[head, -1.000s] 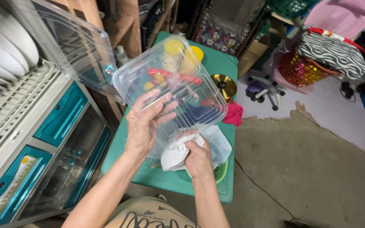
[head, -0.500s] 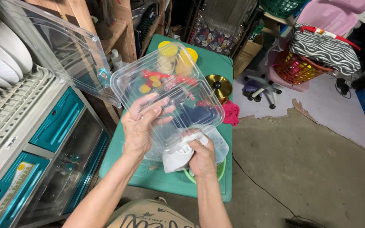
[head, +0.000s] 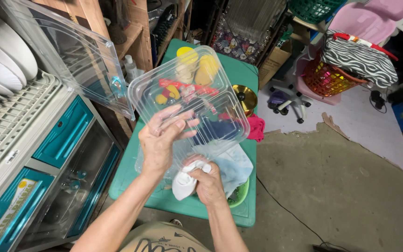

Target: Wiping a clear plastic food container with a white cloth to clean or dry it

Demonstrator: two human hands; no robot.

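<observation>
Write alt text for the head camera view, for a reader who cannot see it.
A person's left hand holds up a clear plastic container while the right hand grips a white cloth at its lower edge, above a green table of colourful items. A dish rack with white plates stands to the left.

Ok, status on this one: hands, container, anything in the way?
Left hand spread on clear container, holding it up. Right hand grips white cloth at its lower edge. Nothing in the way.
</observation>
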